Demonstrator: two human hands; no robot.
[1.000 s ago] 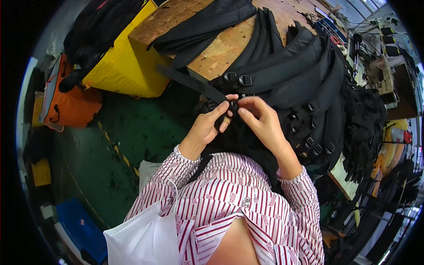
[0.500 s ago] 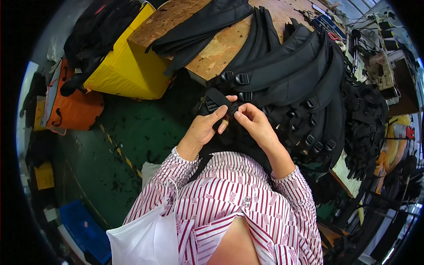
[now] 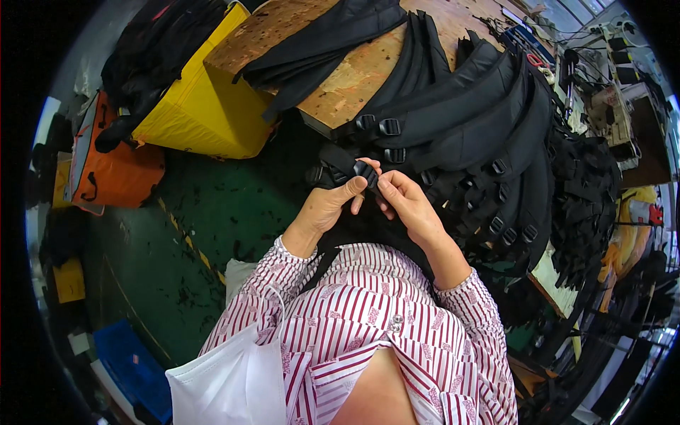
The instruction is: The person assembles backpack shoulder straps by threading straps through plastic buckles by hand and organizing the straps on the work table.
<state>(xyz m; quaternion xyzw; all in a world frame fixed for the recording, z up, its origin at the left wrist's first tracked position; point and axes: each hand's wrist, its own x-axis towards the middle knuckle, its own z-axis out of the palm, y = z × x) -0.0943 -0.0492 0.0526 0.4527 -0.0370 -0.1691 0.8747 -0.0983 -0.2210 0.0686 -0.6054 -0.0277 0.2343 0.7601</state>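
A black plastic strap buckle point(image 3: 364, 171) with black webbing point(image 3: 337, 160) is held up in front of my waist. My left hand point(image 3: 331, 204) is closed on it, thumb along the buckle's near side and fingers behind. At the buckle's right edge, my right hand point(image 3: 412, 205) pinches with thumb and forefinger; the black webbing in that pinch is mostly hidden by the fingers. Just beyond lies a heap of black padded shoulder straps point(image 3: 453, 134), several with buckles on their ends.
The straps hang over the corner of a worn wooden table point(image 3: 354, 88). Left of it stand a yellow bag point(image 3: 212, 106) and an orange bag point(image 3: 117, 170) on a green floor point(image 3: 191, 205) strewn with dark scraps. A blue bin point(image 3: 131, 368) sits lower left. Black webbing bundles point(image 3: 584, 191) hang at right.
The buckle has turned between my hands, so its slotted face now shows above my left thumb. My right fingers have shifted slightly along its edge. The strap heap stays put.
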